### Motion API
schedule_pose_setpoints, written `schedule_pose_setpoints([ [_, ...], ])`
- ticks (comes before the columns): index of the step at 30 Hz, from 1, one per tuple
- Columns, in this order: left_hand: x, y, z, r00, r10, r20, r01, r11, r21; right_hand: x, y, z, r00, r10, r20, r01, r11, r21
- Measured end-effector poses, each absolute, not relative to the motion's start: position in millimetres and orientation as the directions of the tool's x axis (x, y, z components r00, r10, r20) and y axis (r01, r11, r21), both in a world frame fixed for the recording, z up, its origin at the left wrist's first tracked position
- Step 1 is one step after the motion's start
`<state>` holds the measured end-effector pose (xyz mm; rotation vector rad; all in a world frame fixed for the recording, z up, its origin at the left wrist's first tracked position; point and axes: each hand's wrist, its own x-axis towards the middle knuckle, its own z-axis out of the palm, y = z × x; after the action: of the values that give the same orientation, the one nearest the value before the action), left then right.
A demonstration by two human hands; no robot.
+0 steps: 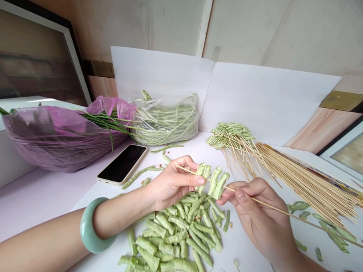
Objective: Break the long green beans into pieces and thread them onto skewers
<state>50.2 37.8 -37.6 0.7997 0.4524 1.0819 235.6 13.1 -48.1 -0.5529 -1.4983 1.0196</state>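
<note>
My left hand (171, 184) pinches a thin bamboo skewer (262, 202) near its upper end, with folded green bean pieces (215, 180) threaded on it just beyond my fingertips. My right hand (257, 213) grips the same skewer lower down, its thumb and fingers close to the lowest bean piece. Below both hands lies a loose pile of cut long beans (176, 236) on white paper. A pale green bangle (93, 224) circles my left wrist.
Finished bean skewers (231, 136) and a bundle of bare skewers (307, 186) lie at the right. At the back are a clear bag of long beans (165, 120), a purple bag with chives (58, 137) and a phone (122, 164). Loose bean pieces lie about.
</note>
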Motion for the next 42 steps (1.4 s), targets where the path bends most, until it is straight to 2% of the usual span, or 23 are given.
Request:
schedule_pose_setpoints([
  [8, 40, 50, -43, 0.394, 0.907, 0.151, -0.603, 0.131, 0.787, 236, 16, -39, -0.149, 0.853, 0.5, -0.255, 0.455, -0.853],
  [10, 26, 64, -40, 0.285, 0.939, 0.194, -0.582, 0.009, 0.813, 238, 19, -32, -0.076, 0.871, 0.486, -0.275, 0.45, -0.85],
  [12, 8, 80, -34, 0.169, 0.959, 0.226, -0.479, -0.121, 0.869, 240, 21, -26, -0.017, 0.88, 0.474, -0.275, 0.452, -0.849],
  [14, -11, 94, -26, 0.084, 0.97, 0.227, -0.23, -0.203, 0.952, 241, 22, -24, 0.007, 0.886, 0.464, -0.261, 0.449, -0.854],
  [15, -19, 99, -23, 0.089, 0.973, 0.211, -0.006, -0.211, 0.977, 242, 23, -24, 0.006, 0.889, 0.458, -0.255, 0.445, -0.859],
  [16, -26, 103, -21, 0.109, 0.975, 0.195, 0.244, -0.217, 0.945, 242, 24, -25, 0.004, 0.892, 0.453, -0.25, 0.439, -0.863],
  [18, -36, 106, -19, 0.165, 0.973, 0.161, 0.649, -0.23, 0.726, 241, 25, -28, -0.004, 0.898, 0.441, -0.248, 0.426, -0.87],
  [19, -39, 106, -20, 0.191, 0.973, 0.13, 0.766, -0.23, 0.6, 241, 25, -30, -0.008, 0.902, 0.433, -0.249, 0.417, -0.874],
  [20, -40, 105, -20, 0.209, 0.973, 0.095, 0.834, -0.228, 0.502, 241, 25, -31, -0.011, 0.905, 0.425, -0.253, 0.409, -0.877],
  [22, -40, 102, -23, 0.225, 0.974, 0.0, 0.892, -0.206, 0.402, 241, 26, -33, -0.024, 0.911, 0.412, -0.264, 0.392, -0.881],
  [26, -36, 97, -25, 0.213, 0.97, -0.119, 0.93, -0.164, 0.328, 242, 26, -34, -0.052, 0.912, 0.406, -0.28, 0.377, -0.883],
  [33, -29, 93, -22, 0.221, 0.972, -0.085, 0.929, -0.183, 0.321, 244, 27, -36, -0.062, 0.912, 0.405, -0.274, 0.375, -0.886],
  [35, -29, 94, -20, 0.228, 0.973, -0.02, 0.917, -0.208, 0.341, 244, 28, -36, -0.052, 0.913, 0.406, -0.271, 0.378, -0.885],
  [37, -28, 94, -17, 0.255, 0.961, 0.111, 0.856, -0.277, 0.436, 243, 29, -36, -0.039, 0.913, 0.406, -0.267, 0.382, -0.885],
  [38, -26, 94, -15, 0.267, 0.948, 0.171, 0.784, -0.317, 0.534, 243, 29, -36, -0.034, 0.912, 0.409, -0.266, 0.386, -0.883],
  [40, -20, 93, -13, 0.28, 0.935, 0.216, 0.528, -0.338, 0.779, 243, 30, -36, -0.026, 0.911, 0.412, -0.259, 0.392, -0.883],
  [42, -13, 89, -12, 0.299, 0.937, 0.178, 0.219, -0.249, 0.943, 243, 30, -36, -0.018, 0.908, 0.418, -0.251, 0.4, -0.881],
])
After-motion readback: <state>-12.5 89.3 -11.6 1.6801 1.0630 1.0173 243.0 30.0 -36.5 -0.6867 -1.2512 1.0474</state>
